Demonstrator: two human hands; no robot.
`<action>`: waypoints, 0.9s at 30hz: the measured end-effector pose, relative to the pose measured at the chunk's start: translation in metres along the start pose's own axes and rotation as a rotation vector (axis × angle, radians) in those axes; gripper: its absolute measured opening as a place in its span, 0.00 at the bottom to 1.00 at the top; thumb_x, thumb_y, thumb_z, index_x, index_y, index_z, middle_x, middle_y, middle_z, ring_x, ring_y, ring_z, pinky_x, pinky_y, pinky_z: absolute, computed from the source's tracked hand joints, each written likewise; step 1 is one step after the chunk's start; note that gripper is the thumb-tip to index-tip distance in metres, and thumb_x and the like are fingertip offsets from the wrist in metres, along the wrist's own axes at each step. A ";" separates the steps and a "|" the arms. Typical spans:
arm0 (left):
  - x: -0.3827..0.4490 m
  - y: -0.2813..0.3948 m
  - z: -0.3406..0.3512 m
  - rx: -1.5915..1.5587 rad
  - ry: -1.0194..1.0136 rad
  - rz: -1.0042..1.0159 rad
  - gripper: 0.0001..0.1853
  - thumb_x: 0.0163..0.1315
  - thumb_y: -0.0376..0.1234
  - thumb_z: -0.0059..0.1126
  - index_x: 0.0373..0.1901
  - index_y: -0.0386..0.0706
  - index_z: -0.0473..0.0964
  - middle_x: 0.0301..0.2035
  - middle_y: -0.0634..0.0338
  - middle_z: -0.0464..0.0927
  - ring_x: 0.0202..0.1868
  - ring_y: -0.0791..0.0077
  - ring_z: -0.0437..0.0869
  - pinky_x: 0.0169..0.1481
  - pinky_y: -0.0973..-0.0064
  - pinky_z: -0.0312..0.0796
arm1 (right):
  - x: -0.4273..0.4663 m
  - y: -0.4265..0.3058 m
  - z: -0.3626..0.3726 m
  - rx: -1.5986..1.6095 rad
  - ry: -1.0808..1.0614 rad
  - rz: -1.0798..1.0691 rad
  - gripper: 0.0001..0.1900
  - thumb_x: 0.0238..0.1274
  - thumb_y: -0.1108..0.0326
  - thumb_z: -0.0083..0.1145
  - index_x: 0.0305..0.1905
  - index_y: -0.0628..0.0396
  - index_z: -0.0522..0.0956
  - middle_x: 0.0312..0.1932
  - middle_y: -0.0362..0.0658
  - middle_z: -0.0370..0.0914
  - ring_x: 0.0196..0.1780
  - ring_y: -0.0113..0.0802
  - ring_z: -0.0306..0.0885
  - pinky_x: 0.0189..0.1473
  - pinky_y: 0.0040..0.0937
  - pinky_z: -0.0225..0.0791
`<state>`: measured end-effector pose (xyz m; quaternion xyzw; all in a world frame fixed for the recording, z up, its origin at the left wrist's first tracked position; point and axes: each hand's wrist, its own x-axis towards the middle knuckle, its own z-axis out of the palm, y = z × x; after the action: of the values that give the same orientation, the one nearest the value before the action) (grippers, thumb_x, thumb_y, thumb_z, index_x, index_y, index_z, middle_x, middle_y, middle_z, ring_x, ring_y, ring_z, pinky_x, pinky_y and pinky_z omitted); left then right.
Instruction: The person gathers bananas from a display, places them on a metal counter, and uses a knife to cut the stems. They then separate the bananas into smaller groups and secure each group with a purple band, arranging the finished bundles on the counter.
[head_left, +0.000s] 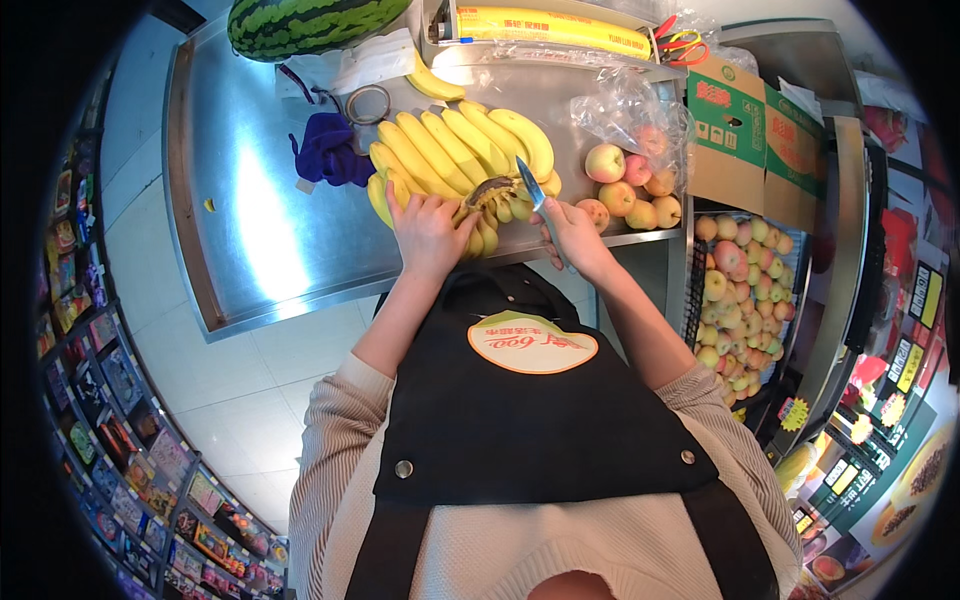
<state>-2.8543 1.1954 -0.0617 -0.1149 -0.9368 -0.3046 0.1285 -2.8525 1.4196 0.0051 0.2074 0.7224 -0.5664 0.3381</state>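
A large bunch of yellow bananas (450, 146) lies on a stainless steel table (337, 247) in front of me. Its cut, browned crown (491, 191) faces my body. My left hand (431, 225) grips the bunch at the near left, thumb by the crown and one finger stretched over the fruit. In my right hand (574, 236) is a small knife (531, 184), its blade pointing away from me, close to the right end of the crown. Shorter, greener banana tips (484, 232) show below the crown at the table's near edge.
Several apples (619, 199) and clear plastic bags (622, 105) lie to the right, beside a cardboard box (750, 142) and an apple crate (742, 300). Behind are a watermelon (315, 26), a loose banana (435, 81), a tape roll (367, 103), purple cloth (330, 150), a cling-wrap roll (555, 31) and scissors (682, 46).
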 end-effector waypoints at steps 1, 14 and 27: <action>-0.001 0.000 -0.001 0.008 -0.001 0.005 0.12 0.44 0.42 0.74 0.25 0.45 0.84 0.24 0.62 0.80 0.35 0.66 0.79 0.73 0.42 0.47 | 0.003 0.001 0.007 0.017 0.018 0.007 0.21 0.80 0.51 0.34 0.42 0.59 0.70 0.22 0.36 0.63 0.16 0.23 0.61 0.15 0.25 0.58; 0.000 0.004 -0.003 0.028 -0.009 0.023 0.11 0.47 0.42 0.73 0.24 0.45 0.83 0.25 0.64 0.81 0.34 0.68 0.80 0.73 0.44 0.48 | 0.004 0.012 0.025 0.097 0.052 -0.039 0.21 0.80 0.53 0.35 0.41 0.61 0.70 0.16 0.35 0.59 0.11 0.22 0.56 0.11 0.25 0.53; -0.002 0.003 0.000 -0.006 -0.010 0.009 0.10 0.46 0.39 0.73 0.24 0.44 0.83 0.22 0.62 0.80 0.32 0.67 0.80 0.71 0.48 0.54 | 0.040 -0.002 0.026 -0.049 0.035 0.046 0.21 0.79 0.52 0.35 0.37 0.60 0.68 0.14 0.37 0.60 0.10 0.26 0.58 0.10 0.29 0.55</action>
<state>-2.8516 1.1977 -0.0609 -0.1210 -0.9359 -0.3064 0.1246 -2.8752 1.3907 -0.0258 0.2258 0.7369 -0.5368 0.3433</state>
